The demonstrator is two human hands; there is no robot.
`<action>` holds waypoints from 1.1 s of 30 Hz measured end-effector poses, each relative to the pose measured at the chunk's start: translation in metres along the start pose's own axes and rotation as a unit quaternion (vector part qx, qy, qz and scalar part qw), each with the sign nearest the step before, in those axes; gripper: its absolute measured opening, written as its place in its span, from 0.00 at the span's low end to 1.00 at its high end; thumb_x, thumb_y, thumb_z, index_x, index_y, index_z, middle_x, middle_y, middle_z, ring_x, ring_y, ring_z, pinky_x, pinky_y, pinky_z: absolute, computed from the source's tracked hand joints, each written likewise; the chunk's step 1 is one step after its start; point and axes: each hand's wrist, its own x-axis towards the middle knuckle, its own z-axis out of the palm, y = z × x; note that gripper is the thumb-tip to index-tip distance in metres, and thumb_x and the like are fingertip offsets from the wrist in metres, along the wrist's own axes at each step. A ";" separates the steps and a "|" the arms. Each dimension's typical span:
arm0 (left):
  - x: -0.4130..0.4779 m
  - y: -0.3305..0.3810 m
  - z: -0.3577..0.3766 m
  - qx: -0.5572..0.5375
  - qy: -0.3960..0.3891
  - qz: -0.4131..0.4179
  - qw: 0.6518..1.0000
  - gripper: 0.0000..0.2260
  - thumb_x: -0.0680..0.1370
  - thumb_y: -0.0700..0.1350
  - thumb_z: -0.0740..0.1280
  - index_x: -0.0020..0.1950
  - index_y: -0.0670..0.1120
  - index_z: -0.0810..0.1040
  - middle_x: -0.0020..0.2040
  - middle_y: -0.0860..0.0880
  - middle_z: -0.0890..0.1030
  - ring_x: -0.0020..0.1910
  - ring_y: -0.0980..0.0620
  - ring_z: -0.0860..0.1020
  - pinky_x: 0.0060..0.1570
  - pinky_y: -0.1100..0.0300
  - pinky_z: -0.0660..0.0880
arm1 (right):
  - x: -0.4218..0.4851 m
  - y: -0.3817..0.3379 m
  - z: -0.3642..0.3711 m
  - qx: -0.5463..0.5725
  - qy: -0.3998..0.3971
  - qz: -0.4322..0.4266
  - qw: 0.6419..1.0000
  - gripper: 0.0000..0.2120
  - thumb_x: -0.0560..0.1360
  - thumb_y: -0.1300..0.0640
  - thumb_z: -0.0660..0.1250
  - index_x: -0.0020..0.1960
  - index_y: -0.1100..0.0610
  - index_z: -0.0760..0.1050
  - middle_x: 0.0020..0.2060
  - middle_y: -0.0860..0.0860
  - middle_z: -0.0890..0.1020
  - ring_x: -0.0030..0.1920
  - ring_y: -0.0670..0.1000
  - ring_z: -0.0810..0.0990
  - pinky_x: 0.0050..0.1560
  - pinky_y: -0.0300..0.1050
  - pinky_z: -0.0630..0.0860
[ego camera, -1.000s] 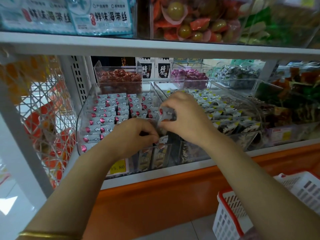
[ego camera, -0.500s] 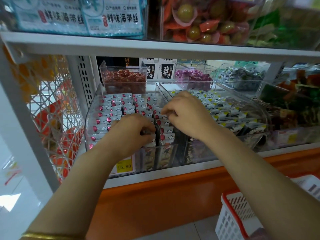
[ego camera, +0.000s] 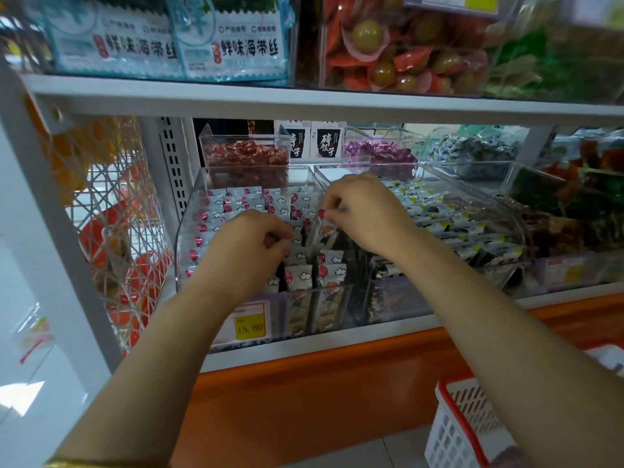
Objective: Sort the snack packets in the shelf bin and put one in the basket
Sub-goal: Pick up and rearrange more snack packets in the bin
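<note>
At the left, the clear shelf bin (ego camera: 181,241) is filled with rows of snack packets (ego camera: 236,206), white with a red dot. The left hand (ego camera: 248,246) is set among them near the bin's front, fingers curled downward; whether a packet is gripped cannot be told. Just to its right, one packet (ego camera: 325,233) is pinched by its top edge in the right hand (ego camera: 369,214) and is raised, tilted, above its row. The step is judged to be sorting: the neighbouring rows are best steadied by the left hand while the packet is drawn straight up, so none is dragged out. The basket (ego camera: 450,430) is seen low at the right, well apart from the bin.
</note>
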 end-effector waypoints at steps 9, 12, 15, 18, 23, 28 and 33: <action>-0.003 0.006 -0.001 -0.089 0.071 -0.036 0.993 0.11 0.78 0.41 0.63 0.59 0.46 0.78 0.45 0.56 0.75 0.41 0.62 0.73 0.34 0.77 0.66 | -0.033 -0.002 -0.015 0.102 0.234 0.047 0.966 0.05 0.80 0.61 0.58 0.48 0.61 0.71 0.40 0.55 0.76 0.34 0.53 0.72 0.33 0.48 0.69; -0.006 0.011 0.001 -0.161 0.054 -0.065 0.983 0.14 0.79 0.44 0.63 0.64 0.45 0.75 0.47 0.56 0.77 0.45 0.60 0.76 0.36 0.77 0.69 | -0.046 -0.004 -0.019 0.233 0.262 0.100 0.931 0.05 0.80 0.64 0.59 0.45 0.57 0.67 0.37 0.55 0.76 0.34 0.55 0.78 0.34 0.50 0.75; -0.009 0.016 0.002 -0.238 0.015 -0.095 0.966 0.12 0.79 0.45 0.61 0.61 0.45 0.76 0.48 0.50 0.80 0.44 0.56 0.78 0.36 0.72 0.75 | -0.054 -0.007 -0.018 0.370 0.236 0.163 0.884 0.04 0.80 0.64 0.58 0.47 0.59 0.68 0.36 0.50 0.76 0.29 0.47 0.79 0.32 0.45 0.80; -0.011 0.019 0.002 -0.300 0.005 -0.112 0.947 0.07 0.79 0.44 0.61 0.47 0.50 0.78 0.44 0.48 0.81 0.44 0.53 0.80 0.43 0.61 0.80 | -0.058 -0.009 -0.014 0.490 0.200 0.226 0.818 0.03 0.80 0.63 0.59 0.49 0.62 0.71 0.37 0.53 0.77 0.27 0.45 0.80 0.33 0.47 0.81; -0.013 0.016 -0.002 -0.504 0.002 -0.196 0.841 0.06 0.77 0.45 0.65 0.44 0.44 0.78 0.39 0.48 0.80 0.38 0.55 0.80 0.35 0.66 0.78 | -0.064 -0.006 -0.011 0.708 0.146 0.261 0.640 0.04 0.77 0.66 0.62 0.46 0.64 0.75 0.37 0.57 0.80 0.33 0.49 0.83 0.35 0.40 0.80; -0.010 0.017 -0.006 -0.655 0.043 -0.233 0.717 0.11 0.77 0.41 0.65 0.34 0.44 0.76 0.27 0.51 0.77 0.29 0.59 0.76 0.32 0.69 0.77 | -0.065 -0.005 -0.008 0.784 0.099 0.277 0.547 0.11 0.75 0.73 0.61 0.57 0.69 0.74 0.40 0.60 0.83 0.36 0.51 0.85 0.35 0.38 0.80; -0.010 0.016 -0.005 -0.680 0.064 -0.272 0.678 0.10 0.76 0.40 0.65 0.34 0.43 0.76 0.28 0.50 0.75 0.27 0.59 0.75 0.29 0.70 0.75 | -0.065 -0.006 -0.006 0.792 0.097 0.268 0.540 0.12 0.73 0.74 0.61 0.55 0.67 0.75 0.40 0.59 0.82 0.35 0.51 0.85 0.34 0.37 0.80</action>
